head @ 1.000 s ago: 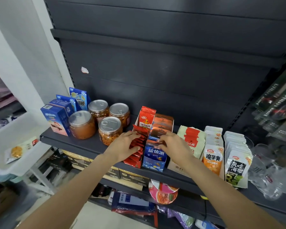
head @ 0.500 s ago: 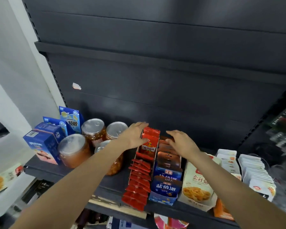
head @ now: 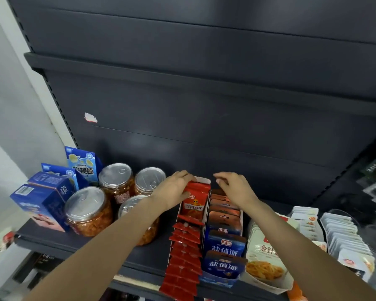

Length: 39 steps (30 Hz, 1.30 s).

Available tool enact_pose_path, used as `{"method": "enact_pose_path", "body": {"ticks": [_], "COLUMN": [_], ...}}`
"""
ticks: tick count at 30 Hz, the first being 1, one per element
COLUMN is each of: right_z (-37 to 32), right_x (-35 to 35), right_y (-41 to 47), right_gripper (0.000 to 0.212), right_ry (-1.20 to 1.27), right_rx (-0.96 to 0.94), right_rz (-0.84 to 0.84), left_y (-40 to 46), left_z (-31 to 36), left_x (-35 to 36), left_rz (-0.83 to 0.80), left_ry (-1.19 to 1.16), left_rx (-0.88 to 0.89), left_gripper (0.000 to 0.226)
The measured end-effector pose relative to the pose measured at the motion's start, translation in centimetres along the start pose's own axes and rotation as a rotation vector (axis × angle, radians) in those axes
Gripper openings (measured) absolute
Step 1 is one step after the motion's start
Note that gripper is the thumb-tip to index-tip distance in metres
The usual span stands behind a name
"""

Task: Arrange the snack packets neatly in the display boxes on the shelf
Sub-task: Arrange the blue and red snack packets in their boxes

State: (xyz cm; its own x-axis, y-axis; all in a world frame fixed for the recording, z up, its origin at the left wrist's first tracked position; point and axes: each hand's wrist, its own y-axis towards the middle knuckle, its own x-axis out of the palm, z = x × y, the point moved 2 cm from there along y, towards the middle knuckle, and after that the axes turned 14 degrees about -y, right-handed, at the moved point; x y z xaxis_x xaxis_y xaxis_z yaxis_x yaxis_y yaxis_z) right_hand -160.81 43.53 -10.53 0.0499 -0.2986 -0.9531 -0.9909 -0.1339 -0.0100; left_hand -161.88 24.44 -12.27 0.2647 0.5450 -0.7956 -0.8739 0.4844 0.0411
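Left hand [head: 174,193] clutching "麻辣" red packet [head: 194,203]; right hand [head: 234,187] loose above "盐值派" packets [head: 225,249].

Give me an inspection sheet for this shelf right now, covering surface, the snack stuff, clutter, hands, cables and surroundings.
Surface: dark shelf, stocked along its front.
Job's things: red packets in a row in a display box, rearmost one upright; blue packets in the next box; cream packets and white packets further right.
Clutter: four foil-lidded jars and blue cartons on the left.
Hands: left hand grips the upright red packet's top; right hand hovers above the back of the blue row, fingers curled, holding nothing visible.
Cables: nothing seen.
Surroundings: dark back panel; white wall at left.
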Motion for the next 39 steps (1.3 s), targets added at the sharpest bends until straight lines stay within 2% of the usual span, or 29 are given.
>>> {"method": "enact_pose_path", "body": {"ticks": [6, 10, 13, 17, 20, 22, 25, 29, 33, 36, 37, 39], "right_z": [-1.8, -2.7, -3.2, -4.0, -4.3, -4.3, -3.9, -3.0, -2.6, -2.4, -2.4, -2.4], "right_x": [0.2, 0.6, 0.8, 0.6, 0.9, 1.3, 1.3, -0.7, -2.6, -4.0, -4.6, -5.8], "right_y": [-0.1, -0.8, -1.1, -1.2, -1.3, -1.5, -1.7, -2.0, -2.8, -3.6, -3.8, -4.2], "right_gripper": [0.029, 0.021, 0.017, 0.020, 0.012, 0.004, 0.006, 0.009, 0.012, 0.014, 0.014, 0.012], "right_ry": [0.000, -0.118, -0.201, -0.355, -0.358, -0.299, -0.128, 0.116, 0.112, 0.120, 0.155, 0.267], "right_rx": [-0.193, -0.304, -0.316, -0.301, -0.279, -0.264, -0.251, -0.153, -0.086, -0.062, -0.060, -0.052], "right_rz": [-0.136, -0.247, -0.270, -0.126, -0.060, -0.083, -0.126, 0.063, 0.191, 0.343, 0.380, 0.416], "left_y": [-2.9, -3.9, -4.0, -4.2, -4.7, -5.0, -5.5, -6.0, -6.1, -5.6, -5.2, -4.8], "left_z": [-0.6, -0.6, -0.5, -0.4, -0.4, -0.3, -0.3, -0.4, 0.4, 1.1, 1.3, 2.0], "left_x": [0.3, 0.6, 0.8, 0.9, 0.8, 0.8, 1.0, 1.4, 1.2, 0.4, 0.0, -0.7], "left_rz": [-0.011, 0.093, 0.140, 0.165, 0.204, 0.184, 0.125, 0.063, -0.013, 0.121, 0.181, 0.243], "left_ry": [-0.177, -0.284, -0.330, -0.417, -0.545, -0.591, -0.619, -0.616, -0.487, -0.456, -0.509, -0.769], "left_rx": [0.017, -0.051, -0.106, -0.164, -0.226, -0.261, -0.284, -0.325, -0.314, -0.326, -0.355, -0.447], "left_gripper": [0.027, 0.028, 0.033, 0.038, 0.043, 0.047, 0.044, 0.034, 0.029, 0.029, 0.030, 0.033]}}
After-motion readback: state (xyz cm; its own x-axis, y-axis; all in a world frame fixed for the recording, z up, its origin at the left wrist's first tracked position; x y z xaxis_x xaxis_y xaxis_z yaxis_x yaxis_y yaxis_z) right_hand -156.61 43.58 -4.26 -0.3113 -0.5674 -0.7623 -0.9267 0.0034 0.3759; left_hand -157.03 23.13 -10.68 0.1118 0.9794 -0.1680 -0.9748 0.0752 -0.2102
